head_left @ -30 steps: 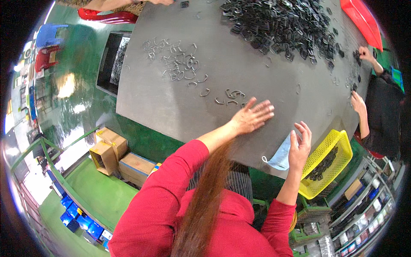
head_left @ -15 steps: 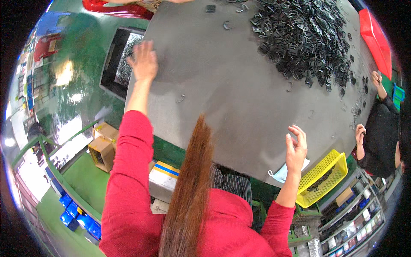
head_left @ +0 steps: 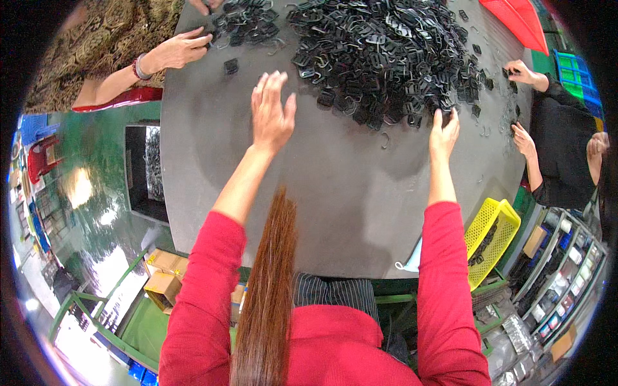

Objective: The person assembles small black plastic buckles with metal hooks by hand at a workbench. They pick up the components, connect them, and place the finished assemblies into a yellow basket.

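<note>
Nearest the camera, a long brown ponytail [head_left: 267,289] is hanging down between two red sleeves [head_left: 206,283], and a yellow basket [head_left: 489,238] is sitting at the near right edge of the round grey table [head_left: 335,193]. Across the bare middle of that table both arms are stretching forward. The left hand [head_left: 271,110] is hovering flat with its fingers spread apart, holding nothing, just short of the big heap of black clips [head_left: 380,51]. The right hand [head_left: 444,132] is reaching the near edge of the same heap, fingertips touching the outermost pieces; the fingers are lying loosely open, not closed on any clip. Judging by this, the gathering is only starting: the heap is lying almost whole at the far side, a single clip [head_left: 231,66] is sitting apart near the left hand, and nothing is pulled toward the body yet. Beyond, other people's hands are working at the table's far left [head_left: 177,50] and right edge [head_left: 523,72].
</note>
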### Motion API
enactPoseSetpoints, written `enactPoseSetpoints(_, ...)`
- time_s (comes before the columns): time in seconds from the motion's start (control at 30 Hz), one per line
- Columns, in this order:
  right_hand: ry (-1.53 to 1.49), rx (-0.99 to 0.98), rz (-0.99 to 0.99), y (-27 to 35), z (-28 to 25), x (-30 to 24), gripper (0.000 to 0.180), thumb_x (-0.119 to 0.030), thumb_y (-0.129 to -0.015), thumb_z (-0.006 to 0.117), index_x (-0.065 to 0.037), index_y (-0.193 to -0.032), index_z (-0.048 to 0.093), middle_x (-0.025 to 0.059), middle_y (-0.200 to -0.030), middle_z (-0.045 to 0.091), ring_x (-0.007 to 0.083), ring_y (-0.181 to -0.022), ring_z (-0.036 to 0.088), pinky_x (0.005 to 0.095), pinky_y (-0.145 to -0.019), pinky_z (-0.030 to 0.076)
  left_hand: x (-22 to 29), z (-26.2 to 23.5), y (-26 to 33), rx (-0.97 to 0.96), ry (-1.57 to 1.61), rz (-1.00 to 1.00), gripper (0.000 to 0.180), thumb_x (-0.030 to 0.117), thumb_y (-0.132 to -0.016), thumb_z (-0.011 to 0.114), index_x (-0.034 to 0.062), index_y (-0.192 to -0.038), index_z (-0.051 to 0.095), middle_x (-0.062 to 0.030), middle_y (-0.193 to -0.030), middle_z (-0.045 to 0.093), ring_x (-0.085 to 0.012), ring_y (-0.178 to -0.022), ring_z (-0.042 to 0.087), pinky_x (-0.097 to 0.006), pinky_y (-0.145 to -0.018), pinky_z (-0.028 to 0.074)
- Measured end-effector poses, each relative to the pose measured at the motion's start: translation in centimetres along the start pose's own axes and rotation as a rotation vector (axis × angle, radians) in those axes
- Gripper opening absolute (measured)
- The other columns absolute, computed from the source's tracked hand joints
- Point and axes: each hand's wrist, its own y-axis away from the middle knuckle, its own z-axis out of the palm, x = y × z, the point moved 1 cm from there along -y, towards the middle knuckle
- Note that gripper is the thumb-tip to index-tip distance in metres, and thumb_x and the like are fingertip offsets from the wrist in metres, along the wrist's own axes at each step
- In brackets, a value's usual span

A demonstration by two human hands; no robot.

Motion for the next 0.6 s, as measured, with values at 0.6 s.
enactPoseSetpoints(0.6,-1.359,-0.439,0.429,6.3,1.3,-10.4,0.06,-0.017,-0.076,0.073,-0.005,-0.127,0.043,0.0072,-0.113,0.054,0.0155,-0.101,0.052,0.0279,-0.087,0.043,14.5,9.8,-0.4,-0.01,1.583,-0.856,0.038,0.018,-0.092,0.052,0.0054,-0.127,0.042,-0.0058,-0.112,0.054,-0.0132,-0.102,0.051,-0.027,-0.09,0.041)
